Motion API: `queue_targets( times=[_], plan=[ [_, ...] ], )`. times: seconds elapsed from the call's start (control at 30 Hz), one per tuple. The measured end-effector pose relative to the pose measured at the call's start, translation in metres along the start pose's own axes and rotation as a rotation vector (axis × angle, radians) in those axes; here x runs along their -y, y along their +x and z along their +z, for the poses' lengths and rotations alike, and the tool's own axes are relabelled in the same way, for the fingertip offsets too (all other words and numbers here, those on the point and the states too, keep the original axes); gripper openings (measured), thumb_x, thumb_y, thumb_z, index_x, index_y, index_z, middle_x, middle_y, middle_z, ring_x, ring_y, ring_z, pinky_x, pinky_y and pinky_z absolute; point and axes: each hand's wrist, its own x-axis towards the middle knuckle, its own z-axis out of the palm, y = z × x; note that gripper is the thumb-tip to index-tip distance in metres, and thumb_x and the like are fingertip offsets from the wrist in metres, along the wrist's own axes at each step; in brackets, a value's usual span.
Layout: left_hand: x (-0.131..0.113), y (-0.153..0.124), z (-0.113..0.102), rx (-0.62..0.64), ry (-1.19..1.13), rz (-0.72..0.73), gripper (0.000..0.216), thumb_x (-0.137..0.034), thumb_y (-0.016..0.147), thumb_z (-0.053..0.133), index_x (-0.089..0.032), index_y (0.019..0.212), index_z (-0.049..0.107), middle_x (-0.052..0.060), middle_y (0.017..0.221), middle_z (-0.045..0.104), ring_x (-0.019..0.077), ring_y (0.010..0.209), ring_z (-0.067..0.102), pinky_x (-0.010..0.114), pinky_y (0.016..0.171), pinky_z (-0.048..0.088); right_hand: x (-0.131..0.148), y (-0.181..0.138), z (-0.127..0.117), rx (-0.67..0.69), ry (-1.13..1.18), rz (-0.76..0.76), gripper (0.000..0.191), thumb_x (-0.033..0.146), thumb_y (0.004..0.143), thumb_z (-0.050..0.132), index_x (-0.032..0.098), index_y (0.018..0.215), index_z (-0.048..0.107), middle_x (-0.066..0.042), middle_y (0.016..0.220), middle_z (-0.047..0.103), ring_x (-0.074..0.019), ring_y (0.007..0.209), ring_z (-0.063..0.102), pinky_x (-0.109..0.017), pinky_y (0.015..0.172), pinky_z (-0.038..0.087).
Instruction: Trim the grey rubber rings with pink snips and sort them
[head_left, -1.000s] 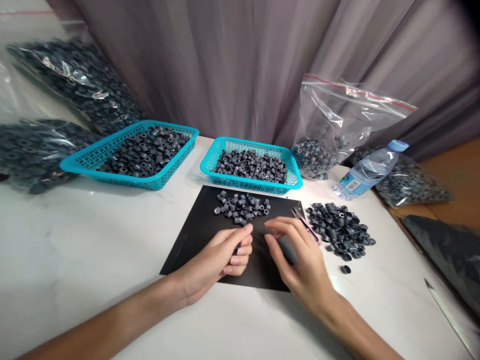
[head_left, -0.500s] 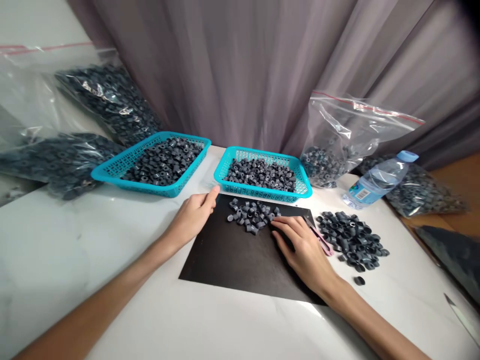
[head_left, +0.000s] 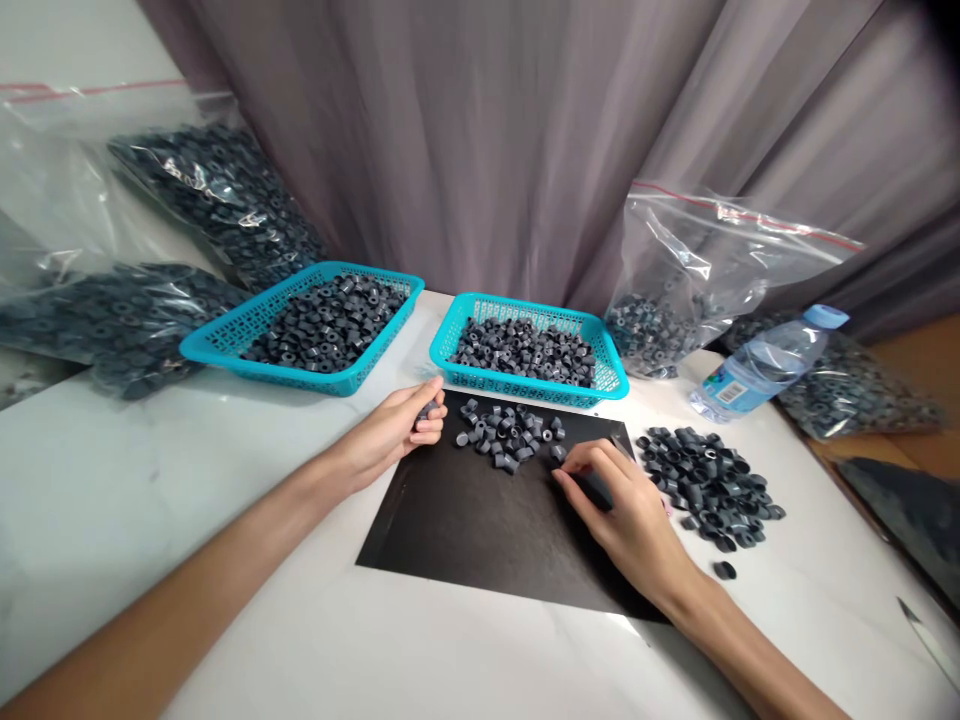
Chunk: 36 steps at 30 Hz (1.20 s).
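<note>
Grey rings [head_left: 510, 436] lie in a small heap on the black mat [head_left: 480, 520], between the two hands. The left hand [head_left: 394, 430] is curled at the mat's far left corner and pinches one small ring. The right hand [head_left: 630, 510] rests on the mat with bent fingers, its fingertips touching a ring beside the heap.

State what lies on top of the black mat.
A small heap of grey rings lies on the black mat, with the right hand resting beside it. Whatever is under that hand is hidden.
</note>
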Motion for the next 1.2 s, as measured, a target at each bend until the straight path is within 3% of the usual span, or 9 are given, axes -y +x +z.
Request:
queue_targets(
  times=[0.23, 0.5, 0.63, 0.7, 0.77, 0.9, 1.07, 1.2],
  plan=[
    [0.001, -0.002, 0.002, 0.015, -0.139, -0.022, 0.028, -0.032, 0.092, 0.069, -0.013, 0.081, 0.053, 0.004, 0.085, 0.052, 0.0015, 0.055, 0.035, 0.010, 0.045, 0.024, 0.006, 0.000, -0.010, 0.100, 0.196, 0.105, 0.008, 0.022, 0.098, 0.061, 0.023, 0.091, 0.057, -0.003, 0.094, 0.063, -0.0178, 0.086, 0.061, -0.032, 0.080, 0.050],
    [0.005, 0.004, -0.004, -0.016, -0.019, 0.041, 0.038, -0.047, 0.088, 0.071, -0.016, 0.077, 0.053, -0.007, 0.069, 0.033, 0.0033, 0.049, 0.019, 0.015, 0.043, 0.012, 0.006, -0.002, -0.009, 0.179, 0.539, 0.270, 0.016, 0.033, 0.097, 0.064, 0.021, 0.088, 0.058, -0.003, 0.090, 0.063, -0.0153, 0.077, 0.059, -0.028, 0.072, 0.050],
    [0.004, -0.007, 0.012, -0.064, 0.107, 0.086, 0.049, -0.053, 0.087, 0.069, -0.018, 0.063, 0.045, -0.008, 0.061, 0.029, 0.0064, 0.050, 0.020, 0.018, 0.045, 0.011, 0.008, -0.004, -0.008, 0.172, 0.617, 0.286, 0.017, 0.034, 0.096, 0.066, 0.021, 0.087, 0.059, -0.003, 0.090, 0.063, -0.0148, 0.077, 0.058, -0.028, 0.071, 0.050],
    [0.005, -0.019, 0.027, -0.013, 0.182, 0.112, 0.048, -0.051, 0.090, 0.067, -0.017, 0.062, 0.047, -0.006, 0.060, 0.035, 0.0085, 0.053, 0.027, 0.019, 0.048, 0.018, 0.010, -0.004, -0.008, 0.142, 0.638, 0.258, 0.016, 0.032, 0.095, 0.066, 0.021, 0.087, 0.058, -0.003, 0.089, 0.062, -0.0157, 0.080, 0.058, -0.029, 0.072, 0.050],
    [0.008, -0.032, 0.041, 0.125, 0.356, 0.156, 0.046, -0.052, 0.099, 0.050, -0.019, 0.067, 0.050, -0.003, 0.064, 0.042, 0.0118, 0.057, 0.034, 0.022, 0.052, 0.027, 0.012, -0.005, -0.007, 0.109, 0.649, 0.226, 0.015, 0.029, 0.095, 0.066, 0.021, 0.086, 0.057, -0.003, 0.088, 0.062, -0.0160, 0.081, 0.058, -0.029, 0.072, 0.051],
    [0.012, -0.055, 0.062, 0.324, 0.511, 0.154, 0.033, -0.047, 0.102, 0.045, -0.023, 0.088, 0.063, -0.002, 0.077, 0.057, 0.0162, 0.071, 0.047, 0.025, 0.066, 0.036, 0.015, -0.005, -0.005, 0.086, 0.646, 0.205, 0.014, 0.025, 0.094, 0.065, 0.021, 0.085, 0.055, -0.002, 0.087, 0.060, -0.0160, 0.079, 0.058, -0.029, 0.070, 0.051],
    [0.012, -0.067, 0.072, 0.363, 0.475, 0.093, 0.031, -0.052, 0.099, 0.051, -0.026, 0.095, 0.066, -0.003, 0.070, 0.056, 0.0189, 0.069, 0.051, 0.026, 0.064, 0.034, 0.018, -0.006, -0.002, 0.064, 0.718, 0.207, 0.014, 0.021, 0.094, 0.065, 0.024, 0.090, 0.052, 0.000, 0.086, 0.059, -0.0143, 0.078, 0.057, -0.028, 0.072, 0.050],
    [0.015, -0.068, 0.073, 0.353, 0.547, 0.083, 0.033, -0.052, 0.101, 0.047, -0.026, 0.094, 0.067, 0.000, 0.077, 0.061, 0.0206, 0.077, 0.055, 0.027, 0.068, 0.036, 0.023, -0.007, -0.002, 0.081, 0.674, 0.217, 0.010, 0.022, 0.095, 0.064, 0.023, 0.094, 0.055, -0.001, 0.090, 0.062, -0.0150, 0.080, 0.058, -0.029, 0.074, 0.052]
  ],
)
